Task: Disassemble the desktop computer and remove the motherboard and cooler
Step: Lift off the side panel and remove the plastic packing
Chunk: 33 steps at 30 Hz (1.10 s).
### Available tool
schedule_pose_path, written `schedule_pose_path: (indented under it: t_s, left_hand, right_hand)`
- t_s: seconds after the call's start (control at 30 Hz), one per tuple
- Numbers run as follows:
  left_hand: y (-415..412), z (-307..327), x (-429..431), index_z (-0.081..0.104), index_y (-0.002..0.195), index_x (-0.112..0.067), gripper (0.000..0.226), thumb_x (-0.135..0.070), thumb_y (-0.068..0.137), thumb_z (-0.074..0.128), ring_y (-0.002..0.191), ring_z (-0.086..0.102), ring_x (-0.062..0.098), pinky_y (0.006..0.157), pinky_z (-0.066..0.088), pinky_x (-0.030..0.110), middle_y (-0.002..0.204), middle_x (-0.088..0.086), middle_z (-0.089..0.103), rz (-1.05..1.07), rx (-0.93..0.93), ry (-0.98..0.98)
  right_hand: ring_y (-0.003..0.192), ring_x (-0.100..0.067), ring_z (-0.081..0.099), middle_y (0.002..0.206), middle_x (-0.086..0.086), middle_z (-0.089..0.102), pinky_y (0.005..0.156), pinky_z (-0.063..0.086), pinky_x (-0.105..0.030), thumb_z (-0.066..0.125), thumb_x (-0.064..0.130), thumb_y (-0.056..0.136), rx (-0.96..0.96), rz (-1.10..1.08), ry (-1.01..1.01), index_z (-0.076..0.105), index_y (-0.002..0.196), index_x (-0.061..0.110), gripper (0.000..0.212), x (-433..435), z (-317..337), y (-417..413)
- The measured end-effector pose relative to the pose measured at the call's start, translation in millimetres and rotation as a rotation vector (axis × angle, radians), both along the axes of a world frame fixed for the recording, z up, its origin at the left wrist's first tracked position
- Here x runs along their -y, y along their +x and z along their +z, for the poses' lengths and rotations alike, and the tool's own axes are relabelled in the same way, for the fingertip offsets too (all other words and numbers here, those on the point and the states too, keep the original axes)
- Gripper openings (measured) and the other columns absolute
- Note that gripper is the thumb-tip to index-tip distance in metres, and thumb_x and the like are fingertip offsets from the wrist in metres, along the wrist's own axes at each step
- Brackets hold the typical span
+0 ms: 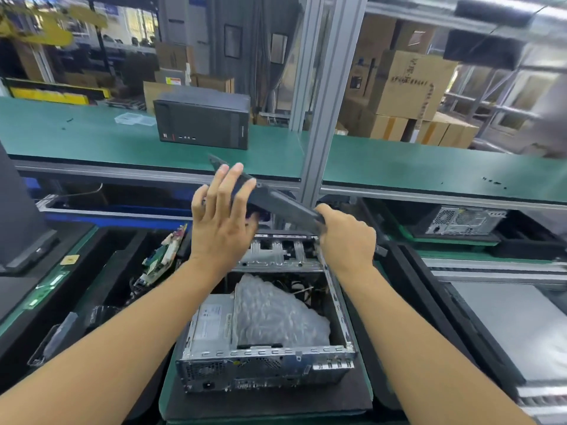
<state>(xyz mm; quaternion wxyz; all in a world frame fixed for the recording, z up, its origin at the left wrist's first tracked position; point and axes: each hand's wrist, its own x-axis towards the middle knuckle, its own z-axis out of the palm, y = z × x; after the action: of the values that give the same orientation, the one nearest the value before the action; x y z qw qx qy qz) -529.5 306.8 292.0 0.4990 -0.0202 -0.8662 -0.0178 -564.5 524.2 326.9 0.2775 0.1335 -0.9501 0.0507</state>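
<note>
An open silver desktop case (264, 360) lies on its side on a green mat in front of me. A sheet of bubble wrap (273, 314) sits inside it beside the grey power supply (211, 326). Above the case's far end I hold its dark grey front panel (285, 204), tilted and lifted off the chassis. My right hand (345, 237) grips the panel's lower right end. My left hand (222, 222) has its fingers straight against the panel's upper left part. The motherboard and cooler are hidden under the wrap.
Another black tower (202, 121) stands on the green upper shelf (92, 139). A bin with loose circuit boards (165, 256) is at the left. A further silver case (466, 220) sits at the right rear. An aluminium post (322, 118) rises behind the panel.
</note>
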Motion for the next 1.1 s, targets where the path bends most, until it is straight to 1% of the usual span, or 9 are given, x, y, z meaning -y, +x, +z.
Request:
schedule_pose_path:
  t_s: [0.17, 0.3, 0.37, 0.47, 0.53, 0.7, 0.83, 0.97, 1.1]
  left_hand:
    - [-35.1, -16.8, -20.0, 0.053, 0.122, -0.011, 0.039, -0.027, 0.086, 0.055, 0.124, 0.045, 0.031, 0.099, 0.034, 0.047, 0.133, 0.01, 0.047, -0.246, 0.096, 0.215]
    - [-62.7, -27.7, -48.6, 0.06, 0.102, -0.015, 0.012, -0.023, 0.094, 0.055, 0.097, 0.057, 0.029, 0.082, 0.046, 0.045, 0.104, 0.004, 0.061, -0.439, 0.493, 0.388]
    - [-71.6, -33.3, -65.8, 0.058, 0.091, -0.019, 0.016, -0.03, 0.099, 0.049, 0.081, 0.061, 0.024, 0.073, 0.05, 0.043, 0.086, 0.0, 0.066, -0.542, 0.695, 0.555]
    - [-84.1, -40.8, -94.4, 0.058, 0.084, -0.023, 0.021, -0.022, 0.102, 0.048, 0.058, 0.064, 0.013, 0.058, 0.048, 0.028, 0.066, -0.003, 0.068, -0.69, 0.825, 0.805]
    - [-91.5, -48.0, -111.7, 0.059, 0.086, -0.025, 0.024, -0.013, 0.102, 0.046, 0.044, 0.057, 0.006, 0.049, 0.044, 0.017, 0.06, -0.005, 0.067, -0.745, 0.887, 0.861]
    - [-111.7, -74.9, -150.1, 0.064, 0.095, -0.021, 0.025, -0.011, 0.101, 0.041, 0.05, 0.06, 0.009, 0.047, 0.045, 0.021, 0.069, -0.002, 0.071, -0.762, 1.055, 1.014]
    - [-132.7, -91.5, -191.7, 0.064, 0.093, -0.018, 0.028, -0.002, 0.096, 0.041, 0.065, 0.065, 0.014, 0.066, 0.054, 0.029, 0.084, 0.0, 0.072, -0.769, 1.17, 1.077]
    - [-159.5, -105.8, -236.3, 0.065, 0.091, -0.019, 0.027, -0.004, 0.095, 0.042, 0.059, 0.065, 0.007, 0.046, 0.041, 0.015, 0.084, -0.002, 0.073, -0.766, 1.242, 1.048]
    - [-188.6, -117.1, -282.5, 0.065, 0.089, -0.017, 0.027, -0.004, 0.096, 0.042, 0.062, 0.066, 0.011, 0.051, 0.046, 0.018, 0.082, -0.001, 0.073, -0.753, 1.302, 1.039]
  right_hand:
    - [0.053, -0.027, 0.044, 0.074, 0.0, 0.068, 0.048, 0.012, -0.023, 0.064, 0.015, 0.087, -0.127, -0.14, 0.034, 0.059, 0.096, 0.026, 0.015, -4.1, 51.1, -9.7]
    - [0.06, -0.028, 0.044, 0.079, -0.003, 0.068, 0.047, 0.015, -0.026, 0.06, 0.015, 0.091, -0.105, -0.303, 0.018, 0.055, 0.098, 0.025, 0.013, -21.1, 64.5, -21.5]
    - [0.061, -0.028, 0.045, 0.08, -0.003, 0.068, 0.048, 0.02, -0.026, 0.058, 0.013, 0.091, -0.082, -0.396, -0.04, 0.054, 0.101, 0.028, 0.018, -37.6, 59.3, -23.9]
    - [0.062, -0.028, 0.043, 0.083, -0.002, 0.069, 0.047, 0.016, -0.026, 0.057, 0.016, 0.094, -0.043, -0.531, -0.133, 0.052, 0.105, 0.032, 0.021, -68.5, 44.3, -24.8]
    - [0.063, -0.028, 0.043, 0.087, -0.001, 0.07, 0.048, 0.016, -0.026, 0.057, 0.017, 0.095, -0.016, -0.606, -0.177, 0.05, 0.105, 0.033, 0.02, -90.8, 33.5, -25.5]
    - [0.066, -0.024, 0.043, 0.094, 0.005, 0.072, 0.047, 0.015, -0.024, 0.059, 0.014, 0.094, 0.017, -0.71, -0.189, 0.05, 0.124, 0.033, 0.036, -143.6, 12.0, -29.1]
    - [0.053, -0.018, 0.038, 0.08, 0.004, 0.064, 0.046, 0.016, -0.023, 0.059, 0.011, 0.093, 0.03, -0.79, -0.217, 0.049, 0.107, 0.029, 0.024, -180.7, -5.6, -45.2]
    - [0.049, -0.013, 0.034, 0.069, 0.011, 0.045, 0.045, 0.017, -0.023, 0.058, 0.008, 0.092, 0.063, -0.805, -0.244, 0.049, 0.103, 0.029, 0.025, -222.3, -20.9, -73.9]
    - [0.048, -0.009, 0.03, 0.063, 0.014, 0.036, 0.045, 0.017, -0.022, 0.058, 0.009, 0.093, 0.094, -0.811, -0.237, 0.052, 0.108, 0.031, 0.028, -265.9, -31.2, -108.9]
